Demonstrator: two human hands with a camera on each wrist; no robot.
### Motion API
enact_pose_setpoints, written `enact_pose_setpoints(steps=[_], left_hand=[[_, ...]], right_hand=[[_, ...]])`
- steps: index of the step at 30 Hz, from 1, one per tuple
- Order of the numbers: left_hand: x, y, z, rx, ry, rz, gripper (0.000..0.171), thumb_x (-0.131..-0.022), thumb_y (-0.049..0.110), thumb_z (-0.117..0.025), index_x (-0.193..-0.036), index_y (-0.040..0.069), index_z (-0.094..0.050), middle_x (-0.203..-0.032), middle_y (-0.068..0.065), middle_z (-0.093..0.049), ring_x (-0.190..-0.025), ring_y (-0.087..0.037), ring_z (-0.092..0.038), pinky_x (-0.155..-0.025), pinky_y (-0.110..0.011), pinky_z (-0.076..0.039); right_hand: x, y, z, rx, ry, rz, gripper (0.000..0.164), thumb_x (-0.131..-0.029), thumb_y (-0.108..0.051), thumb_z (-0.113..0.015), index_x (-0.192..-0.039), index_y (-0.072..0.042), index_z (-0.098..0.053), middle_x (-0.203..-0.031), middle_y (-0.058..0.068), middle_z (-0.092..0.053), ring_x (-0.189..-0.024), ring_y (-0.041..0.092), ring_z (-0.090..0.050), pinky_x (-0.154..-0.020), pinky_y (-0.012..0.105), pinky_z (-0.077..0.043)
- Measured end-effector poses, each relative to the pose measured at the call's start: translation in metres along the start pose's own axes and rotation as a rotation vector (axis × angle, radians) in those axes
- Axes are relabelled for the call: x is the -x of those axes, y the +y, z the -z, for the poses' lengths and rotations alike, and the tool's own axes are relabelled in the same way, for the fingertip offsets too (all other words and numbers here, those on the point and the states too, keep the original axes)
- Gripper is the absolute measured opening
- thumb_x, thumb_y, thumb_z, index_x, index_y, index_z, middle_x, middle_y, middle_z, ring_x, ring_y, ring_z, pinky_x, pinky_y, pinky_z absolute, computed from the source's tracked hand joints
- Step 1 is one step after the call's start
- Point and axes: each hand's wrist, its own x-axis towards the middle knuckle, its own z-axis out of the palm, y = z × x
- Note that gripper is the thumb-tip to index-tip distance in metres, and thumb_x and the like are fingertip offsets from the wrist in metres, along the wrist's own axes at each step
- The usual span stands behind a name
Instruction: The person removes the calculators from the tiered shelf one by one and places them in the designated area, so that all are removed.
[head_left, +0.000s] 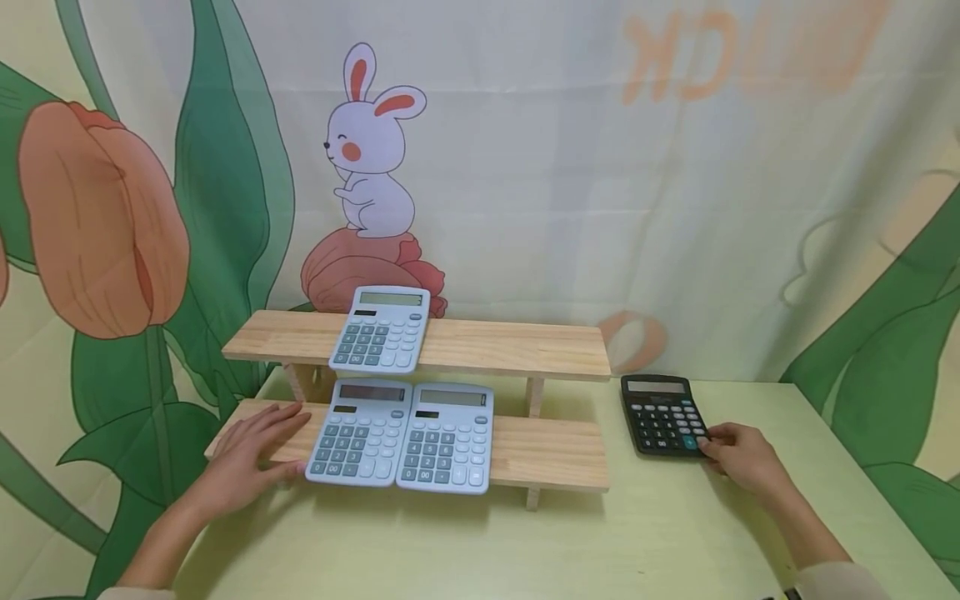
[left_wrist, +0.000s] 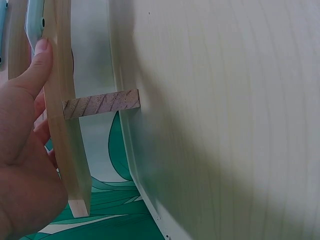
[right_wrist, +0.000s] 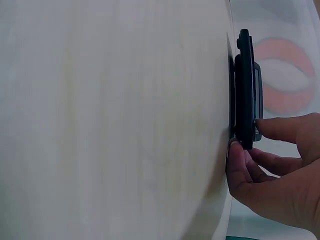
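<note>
My right hand (head_left: pixel 742 458) pinches the lower right corner of a black calculator (head_left: pixel 662 417) on the table. In the right wrist view, that hand's thumb lies on the key face of the black calculator (right_wrist: pixel 244 95), with fingers at its edge and underside. My left hand (head_left: pixel 251 454) rests on the left end of the lower wooden shelf (head_left: pixel 551 450), fingers spread. Its thumb (left_wrist: pixel 41 62) reaches the edge of a light blue calculator (head_left: pixel 360 432) there. A second light blue calculator (head_left: pixel 446 437) stands right beside that one. On the upper shelf (head_left: pixel 517 346) leans another light blue calculator (head_left: pixel 381 329).
The two-tier wooden rack stands on a pale green table (head_left: pixel 420 550). Behind it hangs a curtain (head_left: pixel 525 167) printed with a rabbit, tulips and leaves. A shelf support (left_wrist: pixel 102 103) shows under the lower board in the left wrist view.
</note>
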Motion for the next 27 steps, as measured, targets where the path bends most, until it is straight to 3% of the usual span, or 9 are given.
enact_pose_setpoints(steps=[4, 10, 16, 18, 22, 25, 27], left_hand=[[-0.002, 0.0, 0.001, 0.002, 0.003, -0.003, 0.074, -0.093, 0.038, -0.082, -0.155, 0.01, -0.055, -0.163, -0.02, -0.044, -0.15, -0.053, -0.028, -0.112, -0.075, -0.018], [-0.002, -0.002, 0.001, -0.001, 0.005, -0.009, 0.073, -0.093, 0.037, -0.082, -0.155, 0.01, -0.055, -0.163, -0.02, -0.043, -0.15, -0.053, -0.028, -0.112, -0.076, -0.018], [0.004, 0.0, 0.0, -0.001, 0.006, -0.011, 0.073, -0.093, 0.037, -0.082, -0.154, 0.01, -0.055, -0.163, -0.019, -0.045, -0.149, -0.053, -0.03, -0.109, -0.077, -0.019], [0.005, -0.001, 0.0, 0.002, 0.01, -0.011, 0.073, -0.092, 0.036, -0.082, -0.155, 0.01, -0.055, -0.163, -0.019, -0.044, -0.149, -0.052, -0.03, -0.109, -0.077, -0.019], [0.003, -0.001, 0.0, 0.014, 0.005, -0.003, 0.074, -0.092, 0.037, -0.082, -0.156, 0.011, -0.054, -0.164, -0.018, -0.044, -0.15, -0.052, -0.029, -0.11, -0.078, -0.017], [0.002, 0.0, 0.0, 0.016, -0.002, 0.002, 0.074, -0.093, 0.038, -0.082, -0.156, 0.012, -0.054, -0.164, -0.018, -0.043, -0.15, -0.051, -0.028, -0.11, -0.077, -0.018], [0.001, 0.0, 0.0, 0.016, -0.002, 0.002, 0.074, -0.093, 0.037, -0.082, -0.156, 0.011, -0.054, -0.163, -0.018, -0.044, -0.15, -0.052, -0.028, -0.109, -0.077, -0.018]], right_hand=[[-0.002, -0.001, 0.002, 0.055, 0.01, 0.021, 0.051, -0.108, -0.019, -0.059, -0.141, 0.019, -0.047, -0.127, 0.035, -0.06, -0.099, 0.033, -0.063, -0.074, 0.037, -0.056], [0.001, -0.003, 0.01, 0.157, 0.038, 0.088, 0.053, -0.107, -0.022, -0.061, -0.138, 0.02, -0.05, -0.132, 0.041, -0.057, -0.114, 0.051, -0.058, -0.089, 0.057, -0.053], [0.029, -0.026, 0.0, 0.116, 0.187, 0.206, 0.05, -0.11, -0.031, -0.058, -0.135, 0.012, -0.057, -0.129, 0.034, -0.063, -0.119, 0.051, -0.059, -0.094, 0.062, -0.051], [0.041, -0.046, -0.005, 0.066, 0.236, 0.258, 0.049, -0.111, -0.036, -0.057, -0.134, 0.007, -0.06, -0.127, 0.029, -0.065, -0.116, 0.045, -0.061, -0.094, 0.055, -0.052], [0.066, -0.091, -0.013, -0.064, 0.279, 0.425, 0.041, -0.11, -0.038, -0.059, -0.128, -0.002, -0.067, -0.119, 0.017, -0.072, -0.107, 0.023, -0.067, -0.09, 0.027, -0.053], [0.082, -0.124, -0.021, -0.217, 0.217, 0.568, 0.032, -0.11, -0.029, -0.062, -0.123, -0.001, -0.069, -0.115, 0.016, -0.075, -0.1, 0.015, -0.071, -0.087, 0.016, -0.054], [0.091, -0.146, -0.032, -0.314, 0.125, 0.64, 0.028, -0.109, -0.024, -0.063, -0.122, 0.001, -0.069, -0.114, 0.018, -0.075, -0.099, 0.017, -0.073, -0.089, 0.019, -0.057]])
